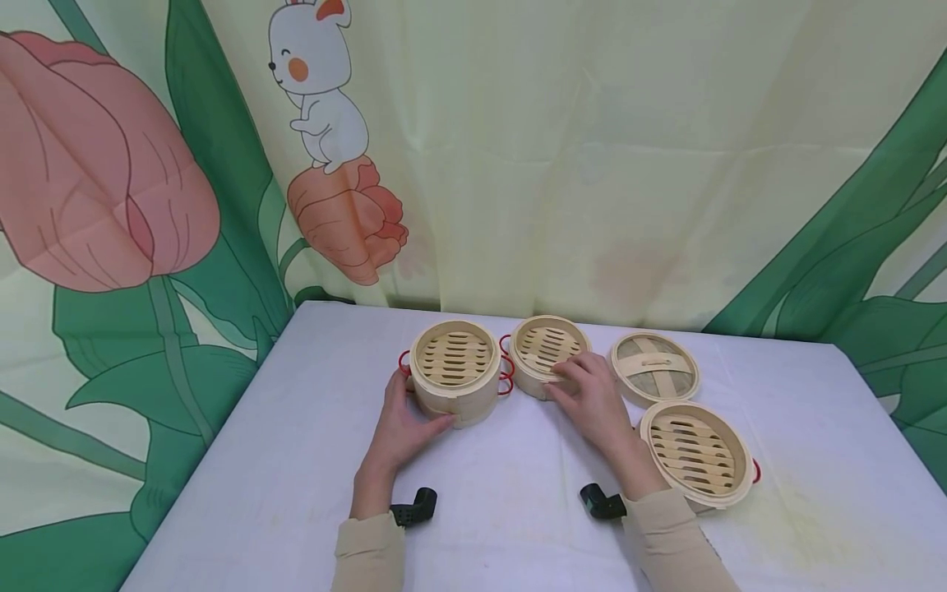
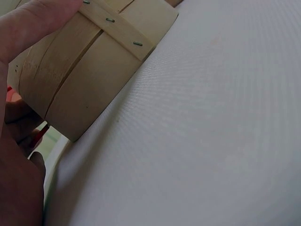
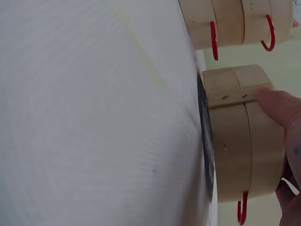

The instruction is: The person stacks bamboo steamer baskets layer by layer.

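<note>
Two round bamboo steamer baskets with red side handles stand stacked, the upper basket [image 1: 455,396] showing its slatted floor. My left hand [image 1: 400,427] grips this stack from the left, its thumb across the front near the stapled band [image 2: 117,26]. To the right of the stack is a single steamer basket [image 3: 230,150], also red-handled. My right hand [image 1: 589,400] holds it at its front right, the thumb on the stapled band and the fingers at the rim. Part of the right fingers is hidden behind the basket in the right wrist view.
A woven steamer lid [image 1: 662,385] with a strap handle lies behind another slatted steamer basket [image 1: 699,493] on the right. All stand on a white-covered table [image 1: 510,526]. Behind the table's back edge hangs a printed curtain [image 1: 666,164].
</note>
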Tool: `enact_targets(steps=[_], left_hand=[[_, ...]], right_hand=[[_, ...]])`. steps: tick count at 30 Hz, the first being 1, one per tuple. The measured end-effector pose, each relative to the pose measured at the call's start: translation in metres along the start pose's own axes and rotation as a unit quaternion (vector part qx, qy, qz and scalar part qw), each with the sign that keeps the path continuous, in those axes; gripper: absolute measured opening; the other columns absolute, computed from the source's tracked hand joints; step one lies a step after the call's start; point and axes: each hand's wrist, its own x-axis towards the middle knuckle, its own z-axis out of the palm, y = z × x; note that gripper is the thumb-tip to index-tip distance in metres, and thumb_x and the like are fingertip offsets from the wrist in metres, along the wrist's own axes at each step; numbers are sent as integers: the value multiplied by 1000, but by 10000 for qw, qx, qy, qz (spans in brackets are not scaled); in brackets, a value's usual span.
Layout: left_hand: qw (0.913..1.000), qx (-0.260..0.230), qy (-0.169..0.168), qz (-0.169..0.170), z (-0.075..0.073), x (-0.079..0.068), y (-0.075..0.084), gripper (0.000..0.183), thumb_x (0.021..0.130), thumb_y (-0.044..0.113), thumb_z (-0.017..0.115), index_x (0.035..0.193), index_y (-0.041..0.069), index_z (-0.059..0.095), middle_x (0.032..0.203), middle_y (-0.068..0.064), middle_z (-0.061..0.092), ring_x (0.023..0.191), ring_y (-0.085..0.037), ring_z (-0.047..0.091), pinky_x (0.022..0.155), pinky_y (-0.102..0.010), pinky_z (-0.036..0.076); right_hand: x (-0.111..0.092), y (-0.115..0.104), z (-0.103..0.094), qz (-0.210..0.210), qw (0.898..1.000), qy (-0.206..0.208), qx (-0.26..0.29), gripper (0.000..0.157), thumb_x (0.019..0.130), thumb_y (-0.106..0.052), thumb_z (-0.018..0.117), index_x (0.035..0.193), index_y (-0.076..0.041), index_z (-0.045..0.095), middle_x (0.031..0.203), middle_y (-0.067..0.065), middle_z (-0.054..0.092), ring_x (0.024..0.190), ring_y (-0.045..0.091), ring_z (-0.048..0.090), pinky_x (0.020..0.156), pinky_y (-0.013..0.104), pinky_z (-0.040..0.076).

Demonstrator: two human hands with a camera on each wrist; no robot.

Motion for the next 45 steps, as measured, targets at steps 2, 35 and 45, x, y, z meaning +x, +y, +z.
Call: enact_targets(steps=[2,35,45], left_hand=[[10000,-12,3,4,0,0,-1,104,70,26,94,151,10,31,146,-10,37,131,-25,37,114,-47,27],[9999,11,-3,111,1,0,-2,105,69,28,94,151,11,31,147,-9,36,135,-23,34,115,-46,26],[10000,13,-7,63,0,0,-1,105,70,29,94,151,11,31,146,-11,36,135,-24,34,116,-47,25]], right_hand=[[0,0,0,-81,9999,67,53,29,73,-5,90,97,-2,74,97,11,61,104,36,52,94,46,39],[16,-17,-24,-985,9893,1011,375,32,70,5,87,97,2,71,97,18,58,100,42,51,92,49,38],[23,-26,-33,-903,9900,1030,325,32,71,6,87,98,2,71,99,18,57,103,42,50,93,49,37]])
